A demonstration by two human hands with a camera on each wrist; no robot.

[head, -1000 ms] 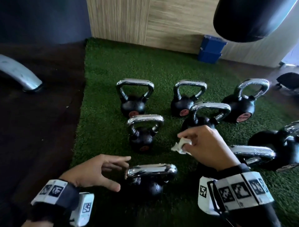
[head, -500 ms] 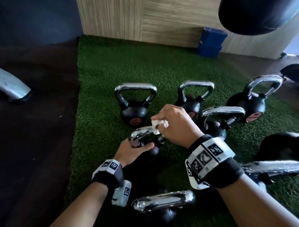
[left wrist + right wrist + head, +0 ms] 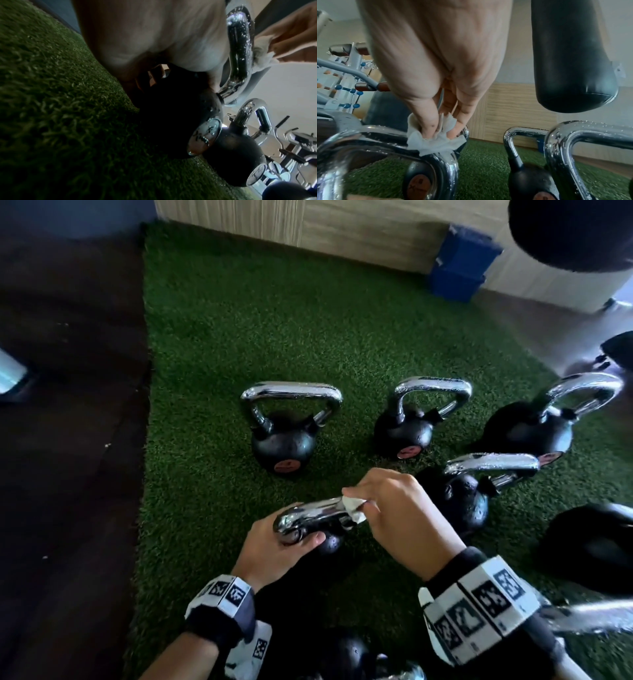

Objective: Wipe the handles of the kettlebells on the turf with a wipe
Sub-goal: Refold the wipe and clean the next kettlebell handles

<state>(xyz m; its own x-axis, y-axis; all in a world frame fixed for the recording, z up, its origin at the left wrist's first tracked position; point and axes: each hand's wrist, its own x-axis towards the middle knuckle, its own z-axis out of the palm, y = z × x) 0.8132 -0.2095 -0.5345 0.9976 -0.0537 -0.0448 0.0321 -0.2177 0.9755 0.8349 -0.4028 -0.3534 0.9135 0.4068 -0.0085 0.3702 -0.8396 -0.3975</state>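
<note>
Several black kettlebells with chrome handles stand on green turf (image 3: 219,344). My left hand (image 3: 274,546) grips the left corner of the nearest small kettlebell's handle (image 3: 310,513), thumb curled under it. My right hand (image 3: 394,515) pinches a crumpled white wipe (image 3: 354,508) and presses it on the right end of that same handle. In the right wrist view the wipe (image 3: 435,139) is bunched under the fingertips on the chrome bar (image 3: 382,143). The left wrist view shows the wet handle (image 3: 240,54) and the wipe (image 3: 262,54) beside it.
Other kettlebells stand behind (image 3: 284,436), (image 3: 407,429), to the right (image 3: 466,494), (image 3: 534,429) and near my wrists (image 3: 342,652). A black punching bag (image 3: 570,60) hangs at upper right. A blue box (image 3: 459,265) sits by the wooden wall. Dark floor (image 3: 68,440) borders the turf on the left.
Both hands came forward from the near kettlebell to the small one ahead. The left hand took hold of its handle and the right hand set the wipe on it.
</note>
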